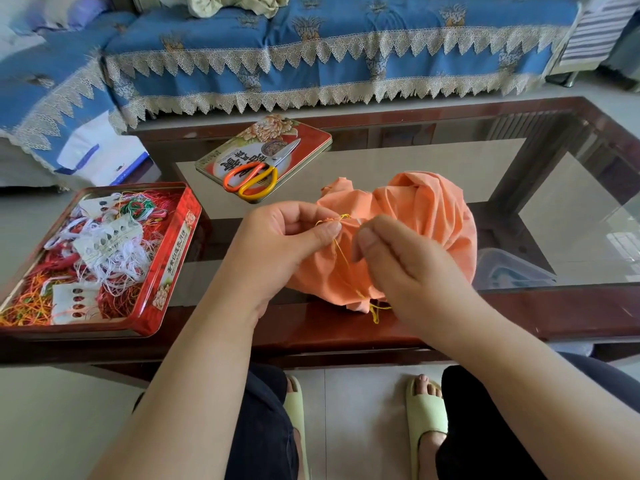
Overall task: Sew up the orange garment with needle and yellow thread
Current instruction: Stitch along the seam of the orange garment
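head view: left hand (277, 244) pinches the orange garment (415, 220), right hand (398, 268) fingers curled, pinching yellow thread (341, 254).

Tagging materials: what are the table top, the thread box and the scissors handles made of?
Table top: clear glass, see-through and reflective, in a glossy dark wood-look frame.
Thread box: looks like printed tin, thin glossy red walls.
Scissors handles: likely plastic, smooth orange and yellow loops.

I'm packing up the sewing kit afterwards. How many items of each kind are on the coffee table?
Tin parts: 2, the open tin of threads and the tin lid
Scissors: 1
Orange garment: 1
Total: 4
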